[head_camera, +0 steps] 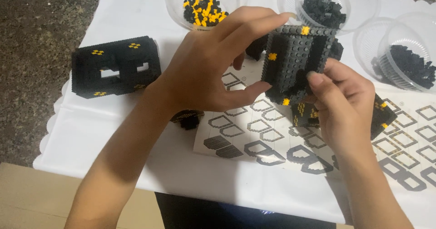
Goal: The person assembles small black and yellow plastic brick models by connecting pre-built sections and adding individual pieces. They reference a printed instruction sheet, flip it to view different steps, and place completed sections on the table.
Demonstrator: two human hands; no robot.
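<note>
I see the black brick cube (295,59) held above the instruction sheet (254,133) — my left hand (209,63) grasps its left side, fingers over the top edge, thumb beneath; my right hand (340,102) pinches its lower right corner. It is hollow, studded, dotted with yellow bricks. Beyond the sheet stand three clear bowls (179,4) of bricks; left of it, one finished black block (116,65).

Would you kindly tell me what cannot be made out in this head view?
- Small block piece: mostly hidden by the left hand.
- Block assembly: lower part covered by the right hand.
- Right bowl: cut off by the frame edge.
- Instruction sheet: diagrams partly covered by both hands.
</note>
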